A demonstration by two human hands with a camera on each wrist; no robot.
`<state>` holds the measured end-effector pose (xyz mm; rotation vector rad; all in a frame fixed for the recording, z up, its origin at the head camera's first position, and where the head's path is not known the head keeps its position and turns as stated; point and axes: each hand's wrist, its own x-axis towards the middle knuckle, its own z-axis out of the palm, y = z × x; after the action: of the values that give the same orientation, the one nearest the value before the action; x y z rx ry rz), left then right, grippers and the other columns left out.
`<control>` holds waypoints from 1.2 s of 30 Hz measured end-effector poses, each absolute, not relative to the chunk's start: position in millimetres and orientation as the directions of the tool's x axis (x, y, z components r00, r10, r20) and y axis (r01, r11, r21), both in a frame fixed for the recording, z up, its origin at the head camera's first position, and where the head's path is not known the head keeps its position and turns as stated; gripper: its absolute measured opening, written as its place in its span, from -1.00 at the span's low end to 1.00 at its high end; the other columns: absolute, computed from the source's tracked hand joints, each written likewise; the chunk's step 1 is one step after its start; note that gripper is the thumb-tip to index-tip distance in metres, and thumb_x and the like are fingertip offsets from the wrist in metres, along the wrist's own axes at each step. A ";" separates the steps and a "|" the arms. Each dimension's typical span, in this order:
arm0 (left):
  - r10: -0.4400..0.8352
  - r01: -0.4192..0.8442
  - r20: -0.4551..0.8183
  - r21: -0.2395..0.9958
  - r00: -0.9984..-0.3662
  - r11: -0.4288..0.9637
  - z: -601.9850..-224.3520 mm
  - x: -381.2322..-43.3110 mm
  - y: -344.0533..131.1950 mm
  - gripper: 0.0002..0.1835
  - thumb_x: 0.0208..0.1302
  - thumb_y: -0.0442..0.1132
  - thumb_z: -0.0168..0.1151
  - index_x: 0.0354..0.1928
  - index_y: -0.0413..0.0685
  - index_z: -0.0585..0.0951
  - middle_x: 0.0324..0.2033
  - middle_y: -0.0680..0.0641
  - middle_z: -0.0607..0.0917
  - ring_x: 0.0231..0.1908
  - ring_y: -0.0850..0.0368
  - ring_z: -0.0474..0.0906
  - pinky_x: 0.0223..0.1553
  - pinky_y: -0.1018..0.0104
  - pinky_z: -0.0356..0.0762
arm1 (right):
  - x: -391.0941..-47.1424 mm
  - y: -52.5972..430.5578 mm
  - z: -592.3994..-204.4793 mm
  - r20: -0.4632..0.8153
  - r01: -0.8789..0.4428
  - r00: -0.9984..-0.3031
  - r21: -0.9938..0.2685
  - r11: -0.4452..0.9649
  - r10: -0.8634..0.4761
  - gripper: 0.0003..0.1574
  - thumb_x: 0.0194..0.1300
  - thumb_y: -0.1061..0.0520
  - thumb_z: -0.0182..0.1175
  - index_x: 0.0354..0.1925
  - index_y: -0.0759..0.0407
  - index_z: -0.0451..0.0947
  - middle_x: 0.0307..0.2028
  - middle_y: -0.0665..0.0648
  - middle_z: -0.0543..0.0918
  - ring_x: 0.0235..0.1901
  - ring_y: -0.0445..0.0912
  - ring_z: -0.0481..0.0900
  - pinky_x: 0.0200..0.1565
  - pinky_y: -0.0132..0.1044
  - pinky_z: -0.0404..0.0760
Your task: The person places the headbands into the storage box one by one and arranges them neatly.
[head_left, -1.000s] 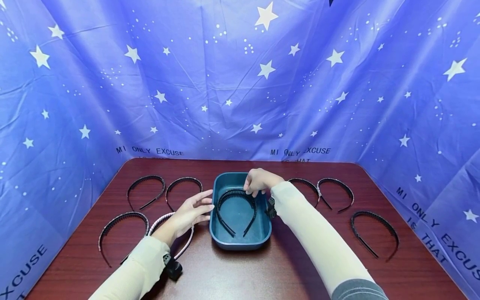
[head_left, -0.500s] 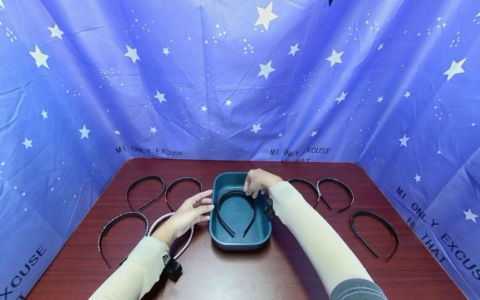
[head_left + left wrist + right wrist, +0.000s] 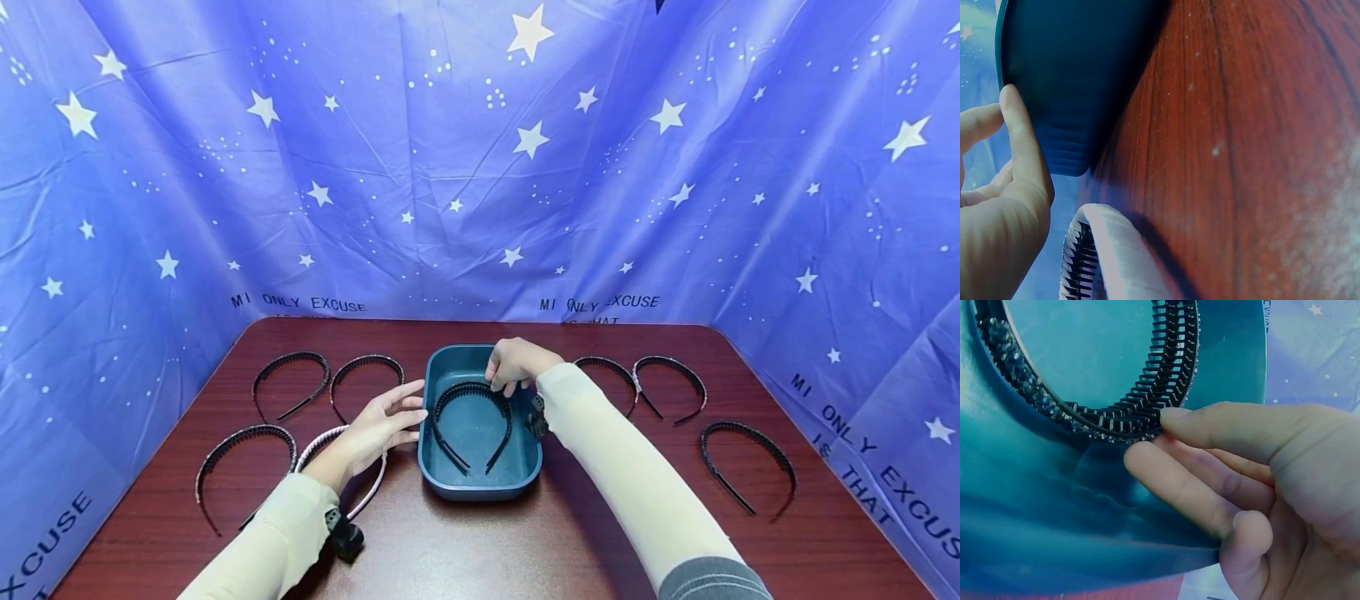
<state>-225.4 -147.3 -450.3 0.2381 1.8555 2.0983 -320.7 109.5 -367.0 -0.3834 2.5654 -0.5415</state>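
Next to nothing has moved since the earlier head frame: both hands, the bin (image 3: 480,492) and its contents hold their places, with only the faintest drift of the whole view. What look like two nested dark headbands (image 3: 471,386) lie inside the bin, arch toward the far end, tips toward the person. If their comb teeth are interlocked, lifting one could drag the other along; a pinch this close to the edge could also slip on the beaded surface, letting the band drop back. Should the left hand (image 3: 375,433) push harder, the bin might slide on the smooth desk (image 3: 480,550). The right hand (image 3: 517,365) reaches over the bin's right side, wrist bent, its grip narrow, thumb and a finger pinching the arch's far right. The left fingers are spread, a fingertip against the bin's outer left wall, gripping nothing, with the pale headband (image 3: 1113,250) beneath that wrist.
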 end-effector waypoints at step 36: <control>0.346 -0.136 -0.097 0.986 -0.933 -0.092 -447.1 -223.5 -146.3 -0.29 0.40 -0.37 0.22 0.51 -0.18 0.19 0.17 -0.31 0.43 -0.03 0.04 0.57 -0.04 0.21 0.65 | -317.8 112.9 -361.6 -0.397 -0.145 -0.838 -0.499 0.854 -0.374 -0.77 0.31 0.16 0.37 -0.08 0.16 0.63 -0.20 0.06 0.69 -0.28 -0.03 0.74 -0.40 -0.25 0.67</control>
<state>-223.5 -146.3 -447.1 0.2286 1.8630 2.0941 -317.8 112.9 -361.6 -0.3796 2.5365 -0.6297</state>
